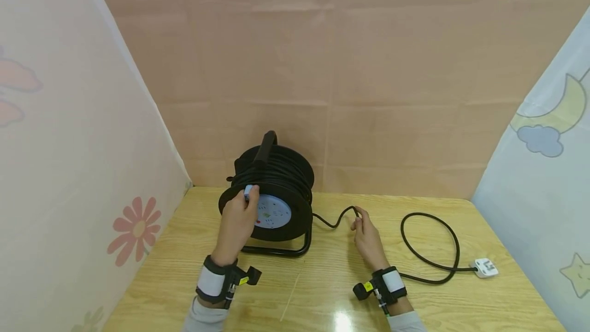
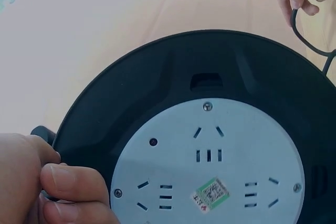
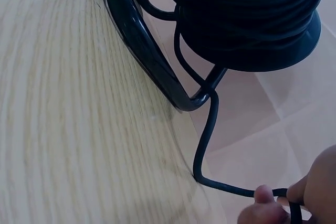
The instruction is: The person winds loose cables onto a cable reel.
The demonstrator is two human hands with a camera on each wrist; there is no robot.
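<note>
A black cable reel (image 1: pixel 301 216) stands on the table, wound with black cable, its handle arching over the top. Its front carries a pale blue socket panel (image 2: pixel 178 166) with several slotted outlets and a small label. At the panel's upper left, my left hand (image 1: pixel 237 227) grips a light blue knob (image 1: pixel 248 190) on the reel's face. To the right of the reel, my right hand (image 1: pixel 369 240) pinches the loose cable (image 3: pixel 231 188) between thumb and fingers. From there the cable runs back to the drum in a wavy bend.
Beyond my right wrist the cable lies in a wide loop (image 1: pixel 456 245), ending at a white plug (image 1: pixel 485 268) on the right. The reel rests on a black tubular stand (image 1: pixel 276 253). A brown papered wall (image 1: pixel 392 91) rises behind the wooden table (image 1: pixel 322 291), with patterned side walls.
</note>
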